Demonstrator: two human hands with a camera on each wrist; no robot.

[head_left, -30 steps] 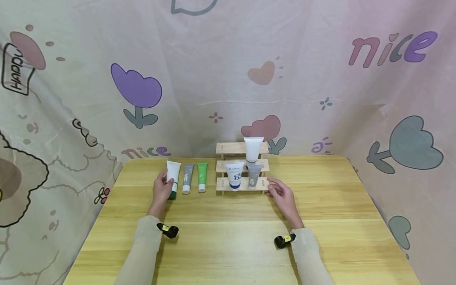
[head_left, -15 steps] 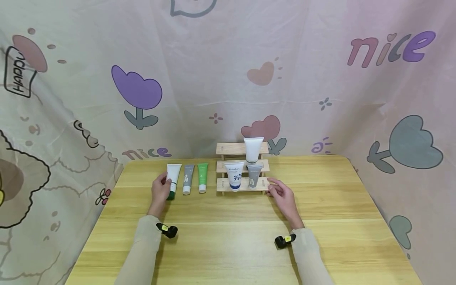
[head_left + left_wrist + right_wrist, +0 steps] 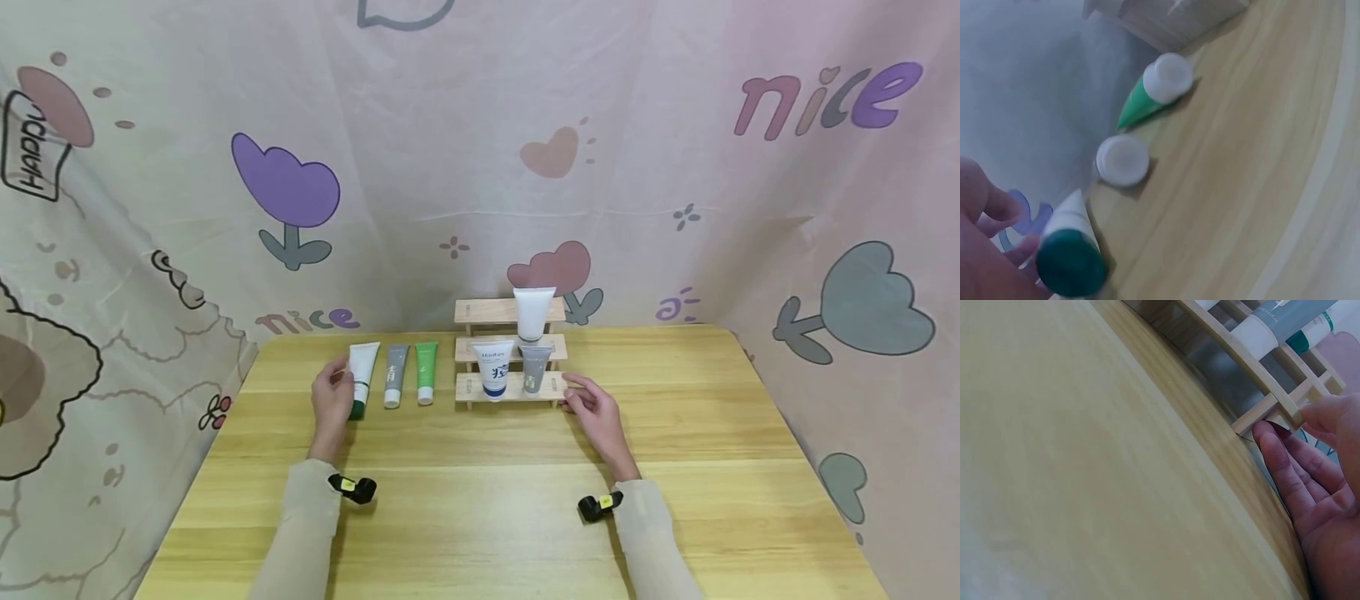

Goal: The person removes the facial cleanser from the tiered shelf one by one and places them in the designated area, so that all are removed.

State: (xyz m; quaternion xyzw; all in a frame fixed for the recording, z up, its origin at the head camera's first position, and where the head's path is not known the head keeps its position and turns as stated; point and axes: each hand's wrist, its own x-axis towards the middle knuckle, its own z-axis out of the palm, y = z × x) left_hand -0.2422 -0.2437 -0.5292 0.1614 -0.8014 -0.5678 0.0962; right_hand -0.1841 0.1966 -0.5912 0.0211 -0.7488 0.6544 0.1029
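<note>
In the head view my left hand (image 3: 332, 407) lies at the left side of a white tube (image 3: 363, 363) with a green cap (image 3: 1071, 264). The left wrist view shows the thumb raised off the tube and fingertips beside it. A grey tube (image 3: 395, 375) and a green tube (image 3: 426, 367) lie to its right. My right hand (image 3: 598, 418) pinches the lower right end of a three-step wooden rack (image 3: 472, 312), thumb above and fingers below in the right wrist view. On the rack stand a white-and-blue tube (image 3: 492, 365), a grey tube (image 3: 535, 367) and a white tube (image 3: 532, 312).
The rack stands near the back edge of the wooden table (image 3: 480, 517), right of the three lying tubes. A patterned cloth (image 3: 420, 150) hangs behind the table and along both sides. Each wrist carries a small black camera (image 3: 363, 490).
My left thumb has come off the front of the white tube and the hand has shifted slightly left. The right hand and the rack hold their places.
</note>
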